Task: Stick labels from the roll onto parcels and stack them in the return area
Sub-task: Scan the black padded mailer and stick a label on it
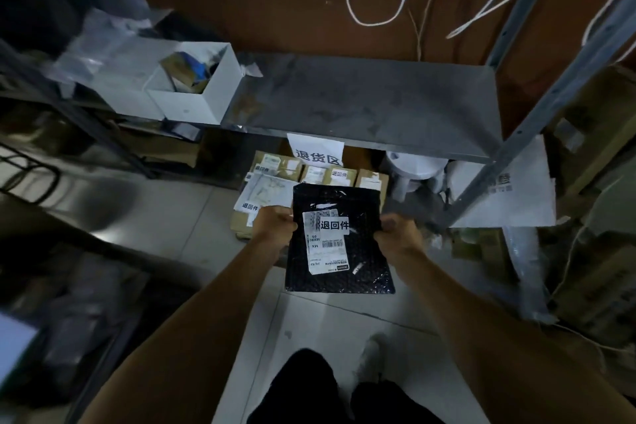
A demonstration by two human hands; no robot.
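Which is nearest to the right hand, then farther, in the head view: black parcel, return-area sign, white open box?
1. black parcel, held by the right hand.
2. return-area sign, ahead on the shelf edge.
3. white open box, far left on the shelf.

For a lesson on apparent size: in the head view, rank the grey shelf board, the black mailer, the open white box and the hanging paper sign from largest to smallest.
1. grey shelf board
2. black mailer, nearer the camera, so unsure against the box
3. open white box
4. hanging paper sign
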